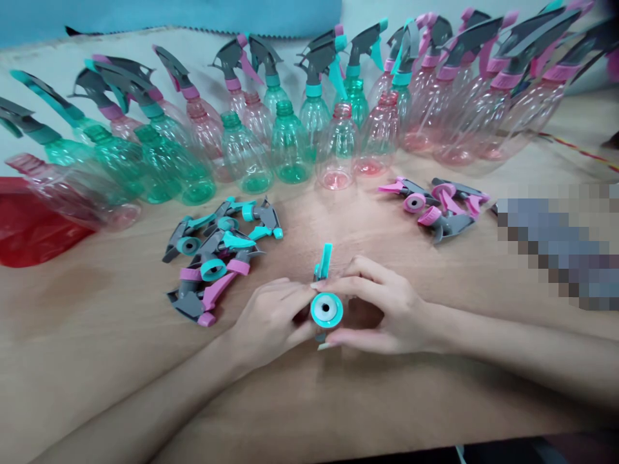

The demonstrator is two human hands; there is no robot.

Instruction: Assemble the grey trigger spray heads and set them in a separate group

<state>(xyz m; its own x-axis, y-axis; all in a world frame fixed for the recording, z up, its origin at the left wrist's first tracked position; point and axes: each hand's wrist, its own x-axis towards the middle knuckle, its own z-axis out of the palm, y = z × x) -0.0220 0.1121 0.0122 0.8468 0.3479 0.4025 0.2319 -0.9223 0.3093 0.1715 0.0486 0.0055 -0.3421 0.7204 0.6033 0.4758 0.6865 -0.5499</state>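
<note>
Both hands hold one grey and turquoise trigger spray head (327, 309) above the near part of the table. Its round turquoise collar faces up toward me, with a white disc and a dark centre hole inside, and the turquoise trigger points away. My left hand (275, 316) grips it from the left, fingers closed. From the right, the thumb and fingers of my right hand (382, 306) curve round the collar. To the left lies a pile of turquoise spray heads (222, 235) with a pink one (207, 290). Pink spray heads (440, 206) lie to the right.
Open-necked green bottles (290, 145) and pink bottles (338, 151) stand in a row beyond. Behind them are several bottles with spray heads fitted (314, 96). At the left a pink bottle (77, 193) leans over beside a red bag (39, 225). A pixelated patch (556, 238) covers something at the right.
</note>
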